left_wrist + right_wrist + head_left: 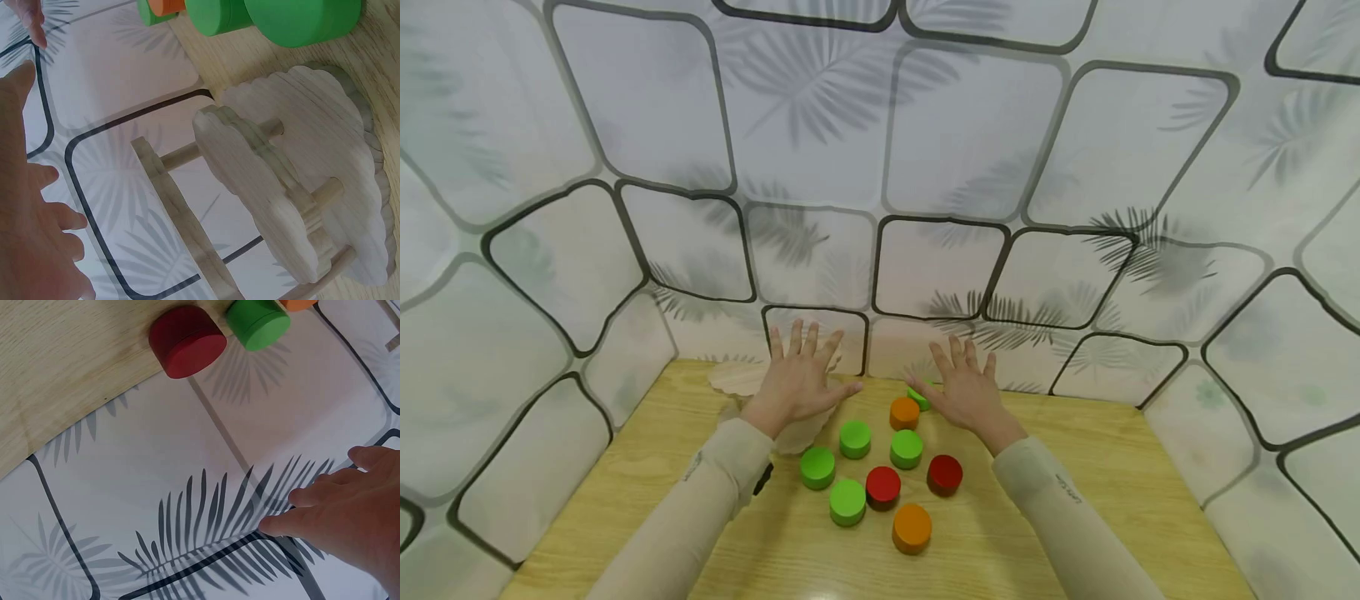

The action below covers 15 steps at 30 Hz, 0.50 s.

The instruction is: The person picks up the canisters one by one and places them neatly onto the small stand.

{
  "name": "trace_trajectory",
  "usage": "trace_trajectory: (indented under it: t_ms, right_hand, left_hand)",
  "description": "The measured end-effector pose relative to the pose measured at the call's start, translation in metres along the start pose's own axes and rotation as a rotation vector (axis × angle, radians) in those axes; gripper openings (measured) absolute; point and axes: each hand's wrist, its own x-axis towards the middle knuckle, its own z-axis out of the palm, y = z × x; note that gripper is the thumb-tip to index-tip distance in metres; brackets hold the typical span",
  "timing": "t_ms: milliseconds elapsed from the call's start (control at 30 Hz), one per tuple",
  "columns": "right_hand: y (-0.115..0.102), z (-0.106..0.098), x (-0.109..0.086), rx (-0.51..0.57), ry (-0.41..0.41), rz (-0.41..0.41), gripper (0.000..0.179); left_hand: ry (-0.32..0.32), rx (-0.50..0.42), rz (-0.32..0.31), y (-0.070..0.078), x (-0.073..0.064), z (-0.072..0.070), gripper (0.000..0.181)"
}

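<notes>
My left hand [797,382] is spread with straight fingers, held above a pale wooden stand and holding nothing. This stand has scalloped, cloud-shaped boards [312,125] joined by round dowels, and a plain wooden bar [190,225]; in the head view the hand partly covers it. My right hand [972,393] is likewise spread, holding nothing, near an orange cylinder [904,413] and a green cylinder [920,395] that it partly hides. Between my forearms stand several green cylinders [847,502], two red cylinders [944,475] and another orange cylinder [912,528].
Everything stands on a light wood-grain table [1120,475]. Patterned panels with leaf prints and dark outlines [940,267] rise behind the table and at both sides. A small dark object [763,479] shows at the left cuff.
</notes>
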Motion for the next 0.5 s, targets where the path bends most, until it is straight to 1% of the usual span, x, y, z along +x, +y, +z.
trace_trajectory:
  t_ms: [133,333,467,500]
  right_hand:
    - [0.0,0.0,0.0,-0.001,-0.002,-0.005,0.088]
    - [-0.001,-0.001,-0.001,0.01,-0.006,-0.017,0.087]
    - [-0.001,-0.003,-0.004,0.05,-0.011,-0.032,0.088]
    - [-0.001,-0.003,-0.004,0.081,-0.011,-0.038,0.087]
  left_hand:
    - [-0.003,-0.003,-0.009,-0.002,-0.001,0.0,0.096]
    - [0.007,-0.012,-0.021,-0.01,-0.004,0.0,0.095]
    - [0.012,-0.027,-0.031,-0.017,-0.009,-0.002,0.095]
    - [0.011,-0.033,-0.036,-0.019,-0.011,-0.002,0.095]
